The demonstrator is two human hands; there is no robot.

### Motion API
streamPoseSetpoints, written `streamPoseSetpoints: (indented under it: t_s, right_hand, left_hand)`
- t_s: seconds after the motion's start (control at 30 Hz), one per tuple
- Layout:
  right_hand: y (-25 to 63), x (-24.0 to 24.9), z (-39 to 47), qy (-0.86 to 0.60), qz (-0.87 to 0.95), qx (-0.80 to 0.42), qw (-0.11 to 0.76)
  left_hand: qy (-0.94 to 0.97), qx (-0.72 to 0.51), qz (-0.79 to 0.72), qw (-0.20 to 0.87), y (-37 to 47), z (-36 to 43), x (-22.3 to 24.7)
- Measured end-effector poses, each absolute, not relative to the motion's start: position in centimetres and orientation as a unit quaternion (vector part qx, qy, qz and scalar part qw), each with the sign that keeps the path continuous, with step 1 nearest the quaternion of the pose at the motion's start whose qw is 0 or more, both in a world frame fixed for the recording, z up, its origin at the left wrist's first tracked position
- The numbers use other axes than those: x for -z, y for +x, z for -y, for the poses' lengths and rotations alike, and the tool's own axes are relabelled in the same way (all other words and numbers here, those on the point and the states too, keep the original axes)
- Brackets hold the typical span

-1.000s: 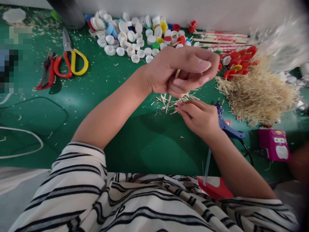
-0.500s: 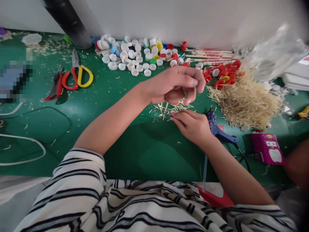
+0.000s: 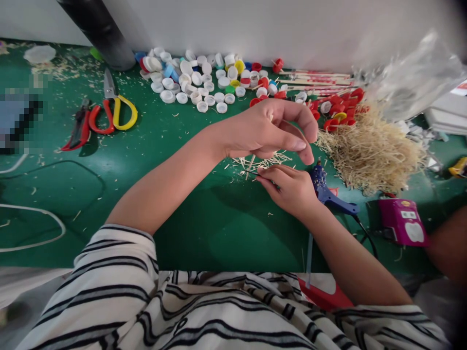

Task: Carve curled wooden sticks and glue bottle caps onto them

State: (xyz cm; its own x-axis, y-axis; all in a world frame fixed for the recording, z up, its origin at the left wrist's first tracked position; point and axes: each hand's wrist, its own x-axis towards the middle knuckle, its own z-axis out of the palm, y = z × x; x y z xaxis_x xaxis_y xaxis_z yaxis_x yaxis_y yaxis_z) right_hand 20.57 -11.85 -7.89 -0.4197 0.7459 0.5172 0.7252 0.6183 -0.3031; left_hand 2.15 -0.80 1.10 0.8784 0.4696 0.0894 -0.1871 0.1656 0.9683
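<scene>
My left hand (image 3: 280,129) is raised over the table with curved fingers apart, and I see nothing between them. It hovers near the straw pile and partly covers a small heap of pale straw bits (image 3: 277,159). Lower down, my right hand (image 3: 288,187) is closed in a pinch on a thin dark stick-like tool (image 3: 251,171), whose tip points left into the straw bits. Its exact kind is too small to tell. A blue glue gun (image 3: 324,192) lies just right of my right hand. The large pile of dry straw (image 3: 379,150) is farther right.
Many bottle caps (image 3: 197,78) lie along the wall, beside red caps (image 3: 343,109) and thin sticks (image 3: 317,82). Scissors (image 3: 113,104), red-handled cutters (image 3: 78,127) and a black bottle (image 3: 105,36) are at left. A purple box (image 3: 403,221) and plastic bag (image 3: 416,82) are at right.
My left hand has moved slightly right, its fingers a little more spread and lowered. My right hand stays almost in place with the thin dark tool.
</scene>
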Motion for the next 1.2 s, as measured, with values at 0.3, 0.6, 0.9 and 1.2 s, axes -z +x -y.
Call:
streamPoseSetpoints:
  t_s: [0.3,0.6,0.9,1.2]
  right_hand:
    - [20.65,7.96,11.89,-0.431,0.844,-0.012,0.320]
    - [20.65,7.93,11.89,-0.442,0.842,-0.017,0.309]
    - [20.69,7.81,11.88,-0.423,0.848,0.000,0.319]
    - [20.60,7.53,11.87,-0.408,0.852,0.002,0.328]
  left_hand:
    - [0.617,-0.212,-0.128,0.747,2.29,0.75,-0.96]
    - [0.602,-0.209,-0.084,0.766,2.03,0.69,-0.96]
    - [0.564,-0.228,-0.077,0.790,2.44,0.79,-0.76]
    - [0.605,-0.202,-0.112,0.762,1.96,1.13,-1.17]
